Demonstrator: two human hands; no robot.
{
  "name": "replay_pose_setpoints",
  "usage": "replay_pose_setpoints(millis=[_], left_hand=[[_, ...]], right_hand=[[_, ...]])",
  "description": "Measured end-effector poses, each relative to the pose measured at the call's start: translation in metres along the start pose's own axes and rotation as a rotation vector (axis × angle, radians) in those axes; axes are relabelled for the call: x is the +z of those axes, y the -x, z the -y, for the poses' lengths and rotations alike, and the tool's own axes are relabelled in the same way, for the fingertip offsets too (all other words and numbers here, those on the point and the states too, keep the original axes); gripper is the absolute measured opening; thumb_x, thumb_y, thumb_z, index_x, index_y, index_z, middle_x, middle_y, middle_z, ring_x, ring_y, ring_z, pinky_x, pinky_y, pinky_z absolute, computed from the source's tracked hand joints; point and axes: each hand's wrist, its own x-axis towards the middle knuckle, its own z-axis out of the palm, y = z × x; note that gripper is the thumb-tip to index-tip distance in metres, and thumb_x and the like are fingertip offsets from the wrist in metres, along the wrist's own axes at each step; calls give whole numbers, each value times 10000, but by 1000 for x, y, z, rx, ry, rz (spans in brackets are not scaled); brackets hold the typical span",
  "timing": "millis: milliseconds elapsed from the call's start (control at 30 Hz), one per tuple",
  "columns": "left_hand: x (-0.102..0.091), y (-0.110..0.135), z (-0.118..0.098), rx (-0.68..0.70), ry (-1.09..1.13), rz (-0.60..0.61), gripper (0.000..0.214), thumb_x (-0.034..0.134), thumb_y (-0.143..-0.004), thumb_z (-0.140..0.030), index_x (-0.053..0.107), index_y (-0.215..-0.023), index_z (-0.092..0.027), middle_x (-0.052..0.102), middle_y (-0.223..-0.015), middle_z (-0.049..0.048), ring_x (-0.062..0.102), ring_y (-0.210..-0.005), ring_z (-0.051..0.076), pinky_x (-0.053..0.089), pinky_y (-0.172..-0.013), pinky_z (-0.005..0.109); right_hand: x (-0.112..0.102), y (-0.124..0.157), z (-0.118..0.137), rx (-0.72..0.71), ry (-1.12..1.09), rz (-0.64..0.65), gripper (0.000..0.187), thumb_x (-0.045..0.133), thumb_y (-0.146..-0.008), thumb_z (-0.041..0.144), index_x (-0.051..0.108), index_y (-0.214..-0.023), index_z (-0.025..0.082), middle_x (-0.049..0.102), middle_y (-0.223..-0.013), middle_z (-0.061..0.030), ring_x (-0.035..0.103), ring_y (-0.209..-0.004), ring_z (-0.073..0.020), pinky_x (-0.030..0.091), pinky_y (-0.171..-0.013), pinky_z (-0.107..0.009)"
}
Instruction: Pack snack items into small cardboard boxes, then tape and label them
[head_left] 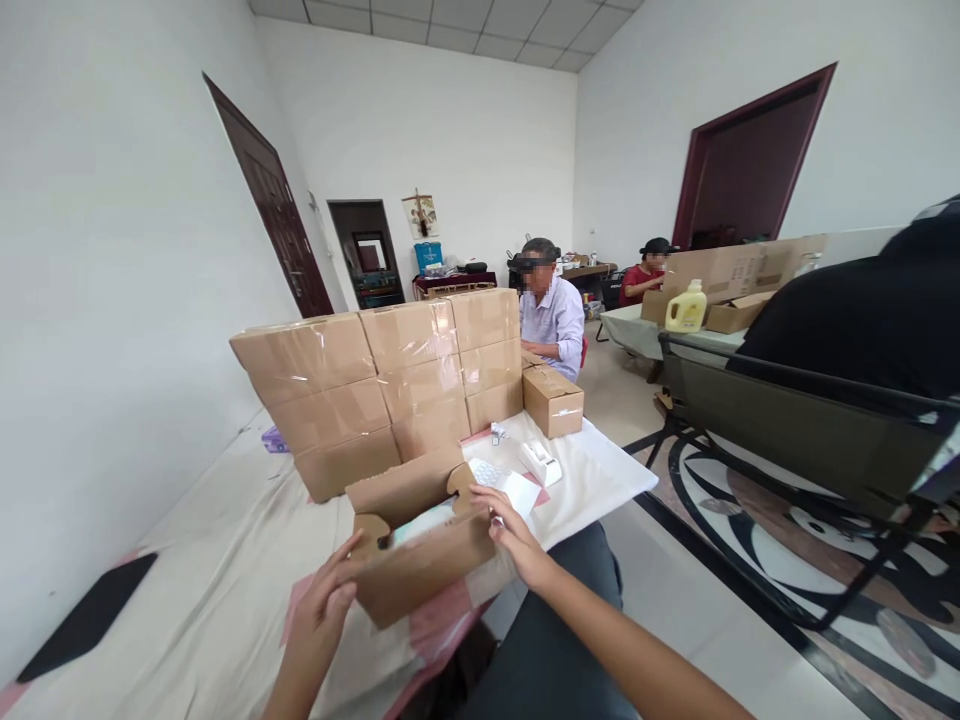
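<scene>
An open cardboard box stands at the table's near edge, tilted a little toward me, with its long back flap raised. Inside lies something whitish and pale green, partly hidden by the walls. At the left end, my left hand grips the box, fingers along the end flap and thumb near the front corner. My right hand holds the opposite end, its fingers over the rim and thumb lower on the outside. Right behind that end lie a sheet of bubble-patterned white material and a white tape dispenser.
A wall of stacked taped boxes rises behind the open box, with another box at its right. A person sits beyond. A black flat object lies at left. A folding chair stands right.
</scene>
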Motion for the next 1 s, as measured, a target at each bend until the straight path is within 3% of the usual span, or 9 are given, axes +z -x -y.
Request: replay_pose_setpoints(millis=[67,133,233,300,367,467,667,867,1000], left_hand=[[8,-6,-10,-96,-26,-91,669,594,-789,-773,776,-1078,-197,689,-1332,154,545,-1368,397,359,-1232,544],[17,-11,-22,-182,15,-170,731,578,-842,-680,618,-1390,-199,539,-1532,142,472,-1443,372,320,-1253,540],[24,-18,-32,-313,222,-90,838,494,-939,-522,82,-1649,-351,211,-1724,32,324,-1547,304,301,-1258,539],[22,-24,-31,-345,317,4,829,463,-960,-462,-9,-1639,-404,209,-1724,-6,286,-1562,277,324,-1248,518],[16,-30,-25,-306,284,38,804,478,-950,-438,72,-1642,-395,245,-1714,-5,262,-1570,273,346,-1239,485],[4,-34,-19,-178,120,92,764,479,-949,-429,172,-1643,-340,338,-1678,31,290,-1561,272,330,-1246,474],[15,-13,-52,40,-589,220,507,329,-996,-385,614,-1411,-320,553,-1531,35,388,-1515,299,222,-1256,644],[45,-12,-90,166,-947,172,529,521,-934,-403,615,-1405,-181,630,-1436,148,597,-1320,372,360,-1176,649],[22,-3,-106,330,-900,140,349,528,-957,-394,710,-1236,-291,702,-1344,70,655,-1230,321,359,-1179,634]], right_hand=[[14,-3,-1,84,18,-143,439,474,-1007,428,565,-1424,327,542,-1455,-79,447,-1400,-275,334,-1207,-488],[25,-9,-5,161,53,-280,573,494,-971,359,424,-1539,329,511,-1442,-83,462,-1364,-257,331,-1209,-480],[31,-24,-15,224,73,-329,821,498,-856,232,233,-1630,304,410,-1518,-95,403,-1412,-261,278,-1236,-508],[29,-37,-20,208,83,-261,925,514,-767,175,222,-1636,296,335,-1597,-87,286,-1500,-276,190,-1269,-528],[27,-50,-22,137,87,-193,957,533,-699,139,295,-1613,297,327,-1613,-76,231,-1528,-286,151,-1279,-528],[27,-64,-24,15,80,-204,845,535,-687,116,469,-1512,286,503,-1375,-96,447,-1348,-276,314,-1201,-504],[36,-69,-31,-1,89,-291,227,531,-835,175,746,-872,236,506,-1014,-66,548,-1060,-241,442,-1019,-438],[37,-66,-36,8,71,-324,233,528,-855,204,760,-842,226,516,-1149,-97,527,-1198,-263,428,-1062,-430],[36,-60,-41,30,56,-315,282,508,-864,213,783,-920,234,524,-1222,-101,509,-1261,-265,433,-1067,-415]])
